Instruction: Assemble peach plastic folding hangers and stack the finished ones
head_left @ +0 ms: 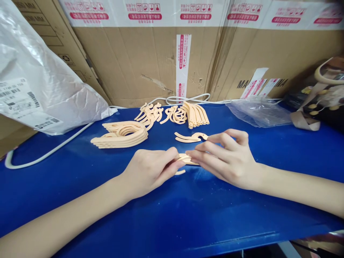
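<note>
Between my two hands is a beige curved piece (189, 159), which looks like part of a folding clothes hanger. My left hand (150, 170) is closed, pinching its left end between thumb and bent fingers. My right hand (229, 159) has its fingertips pressed onto the right end, hiding much of it. A slim beige strip (180, 172) shows just below the left fingertips; I cannot tell whether it is joined to the held piece. Just beyond the right fingers lie beige hanger parts with a hook shape (188, 137).
Stacked beige hangers (120, 138) lie at left on the blue table (172, 222). Behind are loose hooks (177, 115) and a row of curved arms (197, 114). Cardboard boxes (145, 57), a white cable (51, 154), a grey mailer bag (53, 82) and clear plastic (258, 113) border the area.
</note>
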`<state>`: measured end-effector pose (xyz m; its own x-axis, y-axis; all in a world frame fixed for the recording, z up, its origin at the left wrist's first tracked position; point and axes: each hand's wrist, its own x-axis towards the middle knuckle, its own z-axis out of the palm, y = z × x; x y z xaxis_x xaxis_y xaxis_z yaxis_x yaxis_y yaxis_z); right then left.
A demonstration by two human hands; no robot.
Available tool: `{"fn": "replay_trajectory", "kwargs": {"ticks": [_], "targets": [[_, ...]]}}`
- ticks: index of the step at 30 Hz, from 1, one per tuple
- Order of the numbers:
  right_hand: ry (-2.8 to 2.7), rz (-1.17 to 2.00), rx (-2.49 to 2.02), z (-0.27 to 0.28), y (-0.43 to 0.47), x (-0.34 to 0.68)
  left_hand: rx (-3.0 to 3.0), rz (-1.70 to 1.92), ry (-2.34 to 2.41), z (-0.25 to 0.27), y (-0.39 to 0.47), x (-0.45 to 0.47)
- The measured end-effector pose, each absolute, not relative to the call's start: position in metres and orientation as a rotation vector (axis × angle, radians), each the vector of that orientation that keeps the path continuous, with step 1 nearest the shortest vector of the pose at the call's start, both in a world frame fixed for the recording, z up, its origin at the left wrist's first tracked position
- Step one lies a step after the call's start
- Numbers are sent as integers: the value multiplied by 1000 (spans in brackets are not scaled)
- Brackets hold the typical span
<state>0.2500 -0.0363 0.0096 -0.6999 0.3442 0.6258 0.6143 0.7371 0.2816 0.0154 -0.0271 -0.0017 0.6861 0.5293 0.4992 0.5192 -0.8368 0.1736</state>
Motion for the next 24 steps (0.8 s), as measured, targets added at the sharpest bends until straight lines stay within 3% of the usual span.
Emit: {"fn": "replay_trajectory", "kwargs": {"ticks": [5, 12, 18, 24], "targets": [[-2208, 125, -997, 9, -32, 251, 2692, 783, 984, 3, -22, 10], [-1835, 832, -1052, -4, -20, 253, 2823, 707, 924, -2, -17, 6], [-1635, 1131, -999, -4, -14, 251, 2840, 581, 857, 1, -16, 4], [-1591, 1159, -949, -6, -13, 252, 2811, 402, 872, 4, -16, 4]]}}
